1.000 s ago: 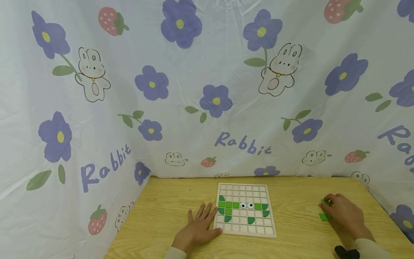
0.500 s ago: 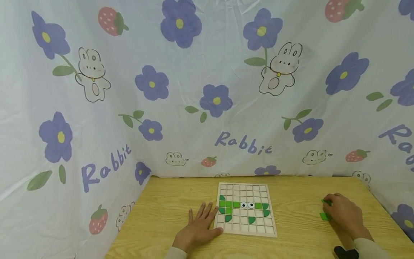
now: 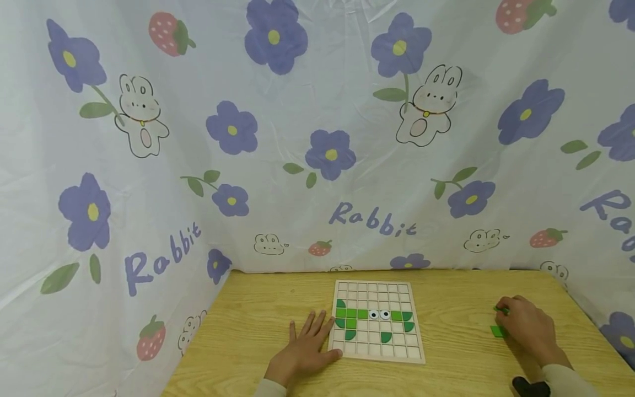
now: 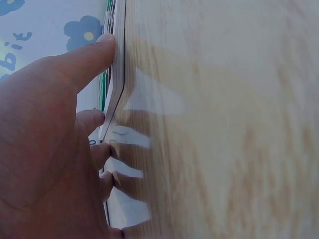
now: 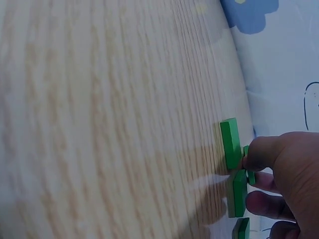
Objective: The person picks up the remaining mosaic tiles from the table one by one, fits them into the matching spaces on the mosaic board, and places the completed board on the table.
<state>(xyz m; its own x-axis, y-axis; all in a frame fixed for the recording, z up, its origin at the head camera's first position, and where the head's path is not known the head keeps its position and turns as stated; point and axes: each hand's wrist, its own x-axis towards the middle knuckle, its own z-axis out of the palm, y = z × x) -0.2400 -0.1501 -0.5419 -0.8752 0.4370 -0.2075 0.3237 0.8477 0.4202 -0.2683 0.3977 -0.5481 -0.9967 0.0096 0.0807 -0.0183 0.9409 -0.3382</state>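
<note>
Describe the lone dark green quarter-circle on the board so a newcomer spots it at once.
On the wooden table, find the pale grid board beside the left hand. From its right-hand eye tile in the head view, count two cells down to a dark green quarter-circle. Unlike every other green piece on the board, it has only empty cells around it.
</note>
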